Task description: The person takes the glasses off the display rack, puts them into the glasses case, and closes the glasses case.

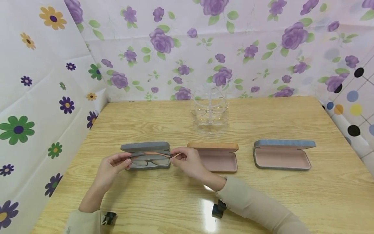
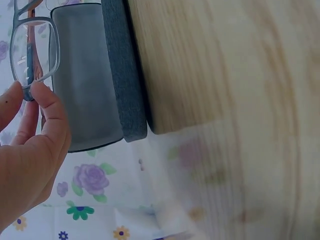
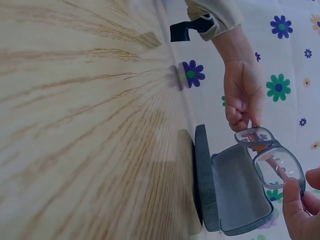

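Observation:
A pair of dark-framed eyeglasses (image 1: 149, 161) with orange-brown on the temples is held level between both hands, over the open grey glasses case (image 1: 145, 146). My left hand (image 1: 108, 169) pinches one front corner of the frame between thumb and finger, as the left wrist view shows on the rim (image 2: 56, 44). At the other end, my right hand (image 1: 191, 163) grips the opposite corner by the hinge. The temples are folded in behind the lenses. In the right wrist view, the case's grey interior (image 3: 240, 185) lies close below the glasses.
An open case with an orange lid (image 1: 213, 146) and pink lining sits to the right, partly behind my right wrist. Farther right stands an open blue case (image 1: 284, 143). Behind them, a clear display stand (image 1: 209, 125) carries thin-rimmed glasses (image 1: 199, 112). Flowered cloth (image 1: 248, 32) backs the wooden table (image 1: 146, 120).

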`<state>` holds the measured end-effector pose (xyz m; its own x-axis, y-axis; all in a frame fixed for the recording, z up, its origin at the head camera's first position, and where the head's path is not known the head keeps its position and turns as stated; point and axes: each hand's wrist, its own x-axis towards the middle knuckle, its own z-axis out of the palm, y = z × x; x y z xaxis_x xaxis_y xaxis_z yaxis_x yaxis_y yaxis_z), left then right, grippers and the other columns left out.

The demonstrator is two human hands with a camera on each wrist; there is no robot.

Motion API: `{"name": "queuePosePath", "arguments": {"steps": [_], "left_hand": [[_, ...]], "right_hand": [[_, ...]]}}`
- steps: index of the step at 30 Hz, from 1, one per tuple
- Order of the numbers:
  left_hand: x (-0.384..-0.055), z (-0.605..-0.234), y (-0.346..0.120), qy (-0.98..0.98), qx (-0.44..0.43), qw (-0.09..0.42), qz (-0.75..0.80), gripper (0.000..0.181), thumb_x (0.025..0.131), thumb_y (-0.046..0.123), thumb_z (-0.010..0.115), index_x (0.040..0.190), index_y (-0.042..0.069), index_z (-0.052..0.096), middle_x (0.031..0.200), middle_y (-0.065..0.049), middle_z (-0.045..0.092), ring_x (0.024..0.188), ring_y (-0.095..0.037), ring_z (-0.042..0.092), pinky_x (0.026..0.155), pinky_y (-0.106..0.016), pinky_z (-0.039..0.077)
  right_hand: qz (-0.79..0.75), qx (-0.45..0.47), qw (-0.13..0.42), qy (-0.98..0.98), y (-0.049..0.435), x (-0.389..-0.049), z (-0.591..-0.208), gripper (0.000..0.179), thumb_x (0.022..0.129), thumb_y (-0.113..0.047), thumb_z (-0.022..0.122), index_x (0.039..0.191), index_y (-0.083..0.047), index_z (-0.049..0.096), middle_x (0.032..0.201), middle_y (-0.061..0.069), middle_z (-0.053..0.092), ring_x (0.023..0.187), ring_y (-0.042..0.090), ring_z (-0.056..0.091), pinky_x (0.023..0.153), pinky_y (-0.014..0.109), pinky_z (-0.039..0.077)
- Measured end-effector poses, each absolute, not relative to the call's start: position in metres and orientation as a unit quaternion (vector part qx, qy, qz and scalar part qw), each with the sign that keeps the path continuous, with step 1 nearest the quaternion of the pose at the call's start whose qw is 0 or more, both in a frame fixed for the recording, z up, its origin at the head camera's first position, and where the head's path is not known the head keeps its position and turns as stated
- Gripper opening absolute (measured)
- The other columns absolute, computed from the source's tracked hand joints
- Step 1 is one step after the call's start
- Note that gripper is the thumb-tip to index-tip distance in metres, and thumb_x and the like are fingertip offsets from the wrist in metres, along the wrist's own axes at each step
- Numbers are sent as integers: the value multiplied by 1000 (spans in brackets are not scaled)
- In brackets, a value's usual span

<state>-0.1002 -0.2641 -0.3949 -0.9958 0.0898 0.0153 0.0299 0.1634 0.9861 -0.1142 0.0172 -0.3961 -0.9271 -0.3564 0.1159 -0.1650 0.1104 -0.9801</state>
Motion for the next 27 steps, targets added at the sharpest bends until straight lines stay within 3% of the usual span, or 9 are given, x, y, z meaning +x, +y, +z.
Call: {"name": "queuePosePath", "arguments": {"steps": [12, 20, 27], "left_hand": [[-106, -401, -281, 771, 31, 46, 635, 32, 87, 4, 60, 111, -17, 54, 85, 3, 63, 75, -9, 62, 68, -22, 52], [-111, -404, -288, 783, 15, 57, 619, 33, 87, 5, 60, 110, -18, 54, 85, 2, 63, 75, -10, 62, 69, -26, 53], [-114, -404, -288, 821, -9, 70, 566, 37, 89, 8, 59, 114, -18, 51, 87, 0, 62, 76, -10, 61, 70, -30, 53]], "right_hand": [[-619, -185, 91, 758, 4, -118, -401, 29, 81, 4, 61, 110, 4, 63, 97, 15, 64, 79, 20, 62, 60, 19, 47], [-611, -186, 111, 761, -3, -122, -405, 34, 84, 5, 56, 118, 6, 58, 109, 18, 59, 89, 26, 61, 68, 24, 51], [-606, -177, 138, 763, -5, -124, -408, 39, 83, 5, 55, 121, 9, 53, 116, 19, 56, 92, 25, 59, 66, 22, 49]]}}
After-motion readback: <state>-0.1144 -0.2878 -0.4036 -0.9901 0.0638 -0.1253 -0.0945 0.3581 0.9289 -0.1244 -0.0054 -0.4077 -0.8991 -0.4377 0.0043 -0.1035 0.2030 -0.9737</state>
